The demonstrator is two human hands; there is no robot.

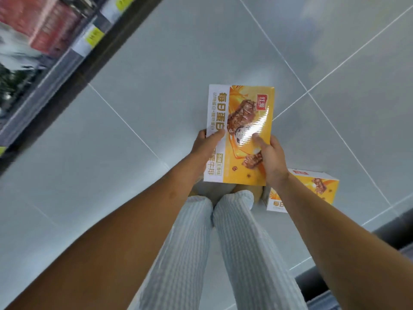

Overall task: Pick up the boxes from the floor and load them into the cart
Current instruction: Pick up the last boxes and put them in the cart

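Note:
A flat yellow and white snack box [241,113] is held up in front of me above the grey tiled floor. My left hand [204,146] grips its left edge, thumb on the printed face. My right hand [270,157] grips its right edge, thumb on the glossy front. A second box of the same kind [321,186] lies on the floor at the right, partly hidden behind my right forearm. No cart shows in this view.
Store shelving [55,48] with red packages and yellow price tags runs along the upper left. A dark shelf base [391,233] edges the lower right. My legs in striped trousers [223,242] stand below the held box. Open floor tiles [335,63] stretch ahead.

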